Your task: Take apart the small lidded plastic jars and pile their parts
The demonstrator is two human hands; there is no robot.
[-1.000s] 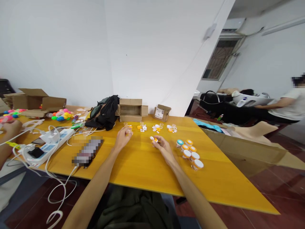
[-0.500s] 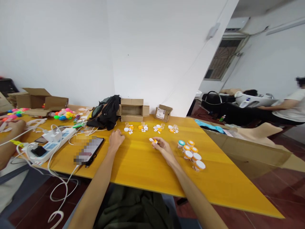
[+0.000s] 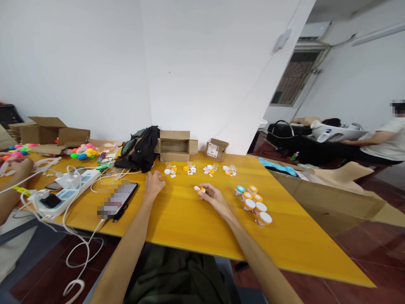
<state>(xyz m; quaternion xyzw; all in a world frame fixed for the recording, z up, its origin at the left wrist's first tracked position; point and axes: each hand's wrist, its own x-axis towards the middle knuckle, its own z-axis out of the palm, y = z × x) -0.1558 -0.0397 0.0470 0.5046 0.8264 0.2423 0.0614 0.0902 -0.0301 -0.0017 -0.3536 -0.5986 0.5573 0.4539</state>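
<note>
My right hand (image 3: 214, 197) is closed in a pinch on a small orange-and-white plastic part (image 3: 199, 189), held just above the table's middle. Its fingers cover some of the part. On the table to the left rests my left hand (image 3: 154, 185), fingers loosely bent and apart, with nothing visible in them. Beyond both hands lie small groups of white discs (image 3: 191, 170), orange rings (image 3: 174, 169) and clear cups (image 3: 215, 166). Several lidded clear jars (image 3: 260, 208) with orange and white tops stand right of my right hand, one with a teal lid (image 3: 240, 188).
A phone (image 3: 122, 200) and a power strip (image 3: 69, 194) with cables lie at the left. Along the wall are a black backpack (image 3: 139, 150), an open cardboard box (image 3: 175, 147) and a smaller box (image 3: 217, 149). Another person's hand (image 3: 20, 169) works at the far left.
My right hand has shifted slightly left with the orange-and-white part, which is now tilted differently. The left hand stays where it was, on the table.
</note>
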